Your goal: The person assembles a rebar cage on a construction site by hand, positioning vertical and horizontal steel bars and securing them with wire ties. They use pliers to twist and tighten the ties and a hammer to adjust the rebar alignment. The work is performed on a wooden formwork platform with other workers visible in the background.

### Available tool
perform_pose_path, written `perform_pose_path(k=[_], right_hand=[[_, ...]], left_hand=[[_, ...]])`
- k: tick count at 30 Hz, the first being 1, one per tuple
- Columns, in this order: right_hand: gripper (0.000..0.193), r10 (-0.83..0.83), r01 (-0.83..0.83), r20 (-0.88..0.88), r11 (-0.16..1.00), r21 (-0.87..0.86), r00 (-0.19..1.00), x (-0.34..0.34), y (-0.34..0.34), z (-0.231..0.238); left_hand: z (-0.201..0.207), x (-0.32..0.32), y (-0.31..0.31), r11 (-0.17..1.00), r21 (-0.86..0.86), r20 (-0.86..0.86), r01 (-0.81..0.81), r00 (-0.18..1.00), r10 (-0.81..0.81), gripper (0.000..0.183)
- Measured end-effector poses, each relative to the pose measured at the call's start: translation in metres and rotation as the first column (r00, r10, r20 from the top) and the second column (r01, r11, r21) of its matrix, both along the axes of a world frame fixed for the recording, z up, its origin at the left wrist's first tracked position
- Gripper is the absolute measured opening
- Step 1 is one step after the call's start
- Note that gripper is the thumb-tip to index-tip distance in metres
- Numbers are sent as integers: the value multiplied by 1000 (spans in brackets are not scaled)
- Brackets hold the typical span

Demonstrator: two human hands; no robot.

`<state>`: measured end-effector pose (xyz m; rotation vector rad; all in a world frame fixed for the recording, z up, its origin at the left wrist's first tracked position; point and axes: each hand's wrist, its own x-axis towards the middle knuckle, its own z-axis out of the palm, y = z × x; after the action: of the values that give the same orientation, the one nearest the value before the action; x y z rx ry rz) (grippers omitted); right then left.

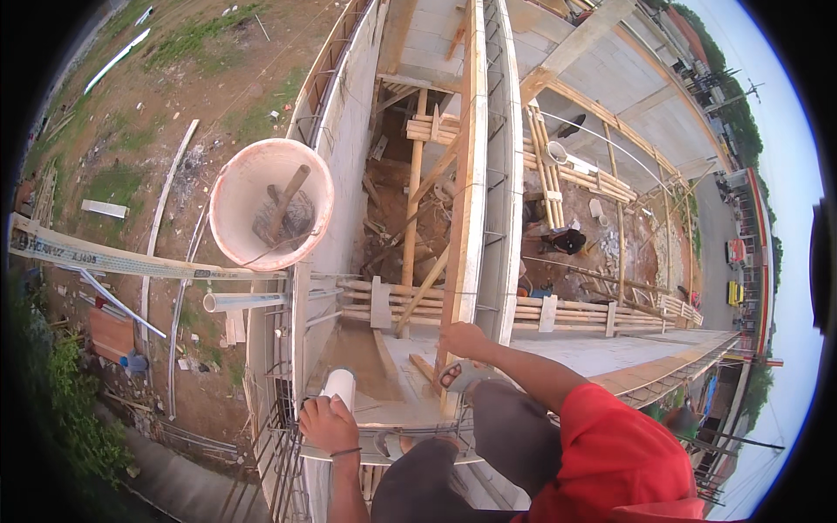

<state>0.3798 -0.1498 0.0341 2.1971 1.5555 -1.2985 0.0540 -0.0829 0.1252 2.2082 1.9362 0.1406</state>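
My left hand point(330, 424) is closed round the lower end of a short white plastic pipe point(340, 386), next to upright steel bars. Ahead, my right hand point(465, 340) grips the near end of a long timber board point(471, 174) that runs along a concrete beam form; its fingertips are partly hidden. A pale bucket point(225, 213) with a grimy rim sits on the wall top at the left. Inside it lies a wooden-handled tool point(289, 202), whose head I cannot make out clearly. My sandalled feet are on the framework between my hands.
Below are deep bays with bamboo scaffolding point(418, 296) and a person point(568, 241) working. Rebar point(283, 392) sticks up at the lower left. Long pale pipes point(131, 257) reach out past the bucket. A road with vehicles point(737, 253) runs at the far right.
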Motion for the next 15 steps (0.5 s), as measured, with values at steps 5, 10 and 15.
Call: perform_pose_path(k=[5, 10, 15], right_hand=[[43, -120, 160, 186, 963, -216, 975, 41, -102, 4], [45, -324, 356, 179, 914, -194, 929, 41, -203, 63], [43, -437, 451, 169, 891, -56, 883, 16, -251, 147]], left_hand=[[8, 9, 3, 997, 14, -80, -69, 994, 70, 24], [-9, 12, 0, 1000, -5, -73, -28, 997, 28, 24], [-4, 11, 3, 999, 10, -91, -42, 995, 43, 24]])
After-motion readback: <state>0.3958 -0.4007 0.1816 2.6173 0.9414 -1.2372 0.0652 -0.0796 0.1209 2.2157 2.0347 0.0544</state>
